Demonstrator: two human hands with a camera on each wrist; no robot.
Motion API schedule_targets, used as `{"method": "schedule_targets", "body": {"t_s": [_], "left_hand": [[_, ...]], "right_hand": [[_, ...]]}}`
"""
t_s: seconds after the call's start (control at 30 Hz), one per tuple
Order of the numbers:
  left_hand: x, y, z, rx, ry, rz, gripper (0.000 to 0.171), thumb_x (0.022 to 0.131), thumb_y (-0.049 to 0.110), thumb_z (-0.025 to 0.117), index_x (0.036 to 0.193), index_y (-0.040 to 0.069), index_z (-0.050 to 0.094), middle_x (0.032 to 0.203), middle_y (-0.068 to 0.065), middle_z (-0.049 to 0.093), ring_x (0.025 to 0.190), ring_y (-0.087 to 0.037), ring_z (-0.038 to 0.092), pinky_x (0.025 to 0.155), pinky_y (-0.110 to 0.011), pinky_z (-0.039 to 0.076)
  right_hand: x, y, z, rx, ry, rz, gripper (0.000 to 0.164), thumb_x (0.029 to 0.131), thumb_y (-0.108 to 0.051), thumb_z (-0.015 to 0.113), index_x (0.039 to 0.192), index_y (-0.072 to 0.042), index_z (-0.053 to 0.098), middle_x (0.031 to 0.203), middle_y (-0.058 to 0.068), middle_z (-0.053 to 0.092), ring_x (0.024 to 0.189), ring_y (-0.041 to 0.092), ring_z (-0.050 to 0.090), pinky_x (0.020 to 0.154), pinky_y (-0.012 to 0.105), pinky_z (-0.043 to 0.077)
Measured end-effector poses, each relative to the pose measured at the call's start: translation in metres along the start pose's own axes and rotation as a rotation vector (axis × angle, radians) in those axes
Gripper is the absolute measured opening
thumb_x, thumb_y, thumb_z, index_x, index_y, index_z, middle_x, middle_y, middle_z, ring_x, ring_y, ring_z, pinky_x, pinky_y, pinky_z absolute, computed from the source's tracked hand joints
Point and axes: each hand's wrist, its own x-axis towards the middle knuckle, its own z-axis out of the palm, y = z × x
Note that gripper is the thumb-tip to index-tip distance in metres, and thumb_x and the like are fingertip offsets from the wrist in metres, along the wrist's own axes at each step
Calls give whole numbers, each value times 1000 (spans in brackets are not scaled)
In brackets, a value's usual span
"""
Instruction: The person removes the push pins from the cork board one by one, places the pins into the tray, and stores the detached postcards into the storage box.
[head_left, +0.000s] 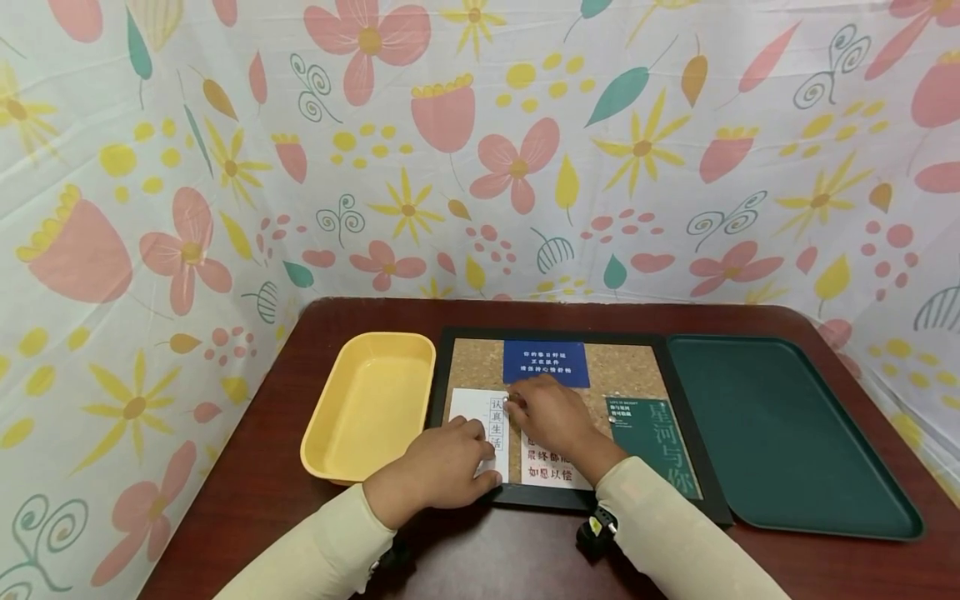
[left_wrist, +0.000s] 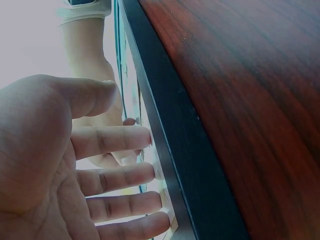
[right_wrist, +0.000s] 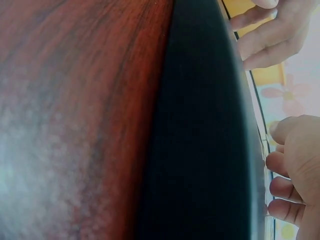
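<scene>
A cork board (head_left: 474, 360) in a black frame lies on the table. My left hand (head_left: 447, 467) rests with its fingers spread over a white card (head_left: 468, 402) with black Chinese characters on the board's left side. In the left wrist view the fingers (left_wrist: 125, 172) are nearly straight, tips at the board's surface. My right hand (head_left: 558, 417) has curled fingers at that card's upper right corner, pinching a small clear pushpin (head_left: 506, 401). Under the right hand is a white card (head_left: 547, 473) with red characters, partly hidden. A blue card (head_left: 545, 362) lies above, a green card (head_left: 660, 442) at right.
A yellow plastic bin (head_left: 367, 408) stands left of the board. A dark green tray (head_left: 795, 433) lies to the right, right beside the black frame (head_left: 693, 425). The brown wooden table (head_left: 247, 500) meets a flowered cloth backdrop (head_left: 480, 208) at its far edge.
</scene>
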Motion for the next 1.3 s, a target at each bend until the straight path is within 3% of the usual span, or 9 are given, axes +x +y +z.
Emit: {"method": "schedule_targets", "body": {"t_s": [0.6,0.8,1.03,1.17,1.3], "left_hand": [[-1,-1,0,-2,13,12,33,96,47,66,110,21,79,107,1,64,95,-16,58,77,-33,53],[-1,-1,-1,-8,15,13,32,96,47,66,109,20,79,106,1,64,94,-16,58,77,-33,53],[-2,-1,-1,0,18,17,33,96,47,66,110,20,79,107,1,64,95,-16,58,78,-33,53],[-2,0,-1,1,18,20,33,96,46,66,110,20,79,108,0,64,95,-17,58,79,-33,53],[-2,0,-2,-5,23,24,32,96,46,66,110,19,79,108,0,64,95,-17,58,78,-33,53]], "right_hand": [[6,-4,5,-43,-36,21,23,100,-35,68,114,-18,74,107,-3,72,111,21,61,84,41,54],[9,-5,6,-56,-39,31,24,100,-36,67,113,-17,75,112,-2,72,114,21,61,92,42,53],[12,-8,6,-56,-34,16,18,100,-31,68,105,-16,75,105,0,73,112,23,64,108,42,42],[12,-9,4,-69,-40,24,15,101,-30,67,101,-17,75,101,-2,72,108,21,64,105,41,45],[12,-10,5,-88,-44,23,15,101,-29,66,100,-16,74,97,-4,71,101,20,62,91,38,52]]}}
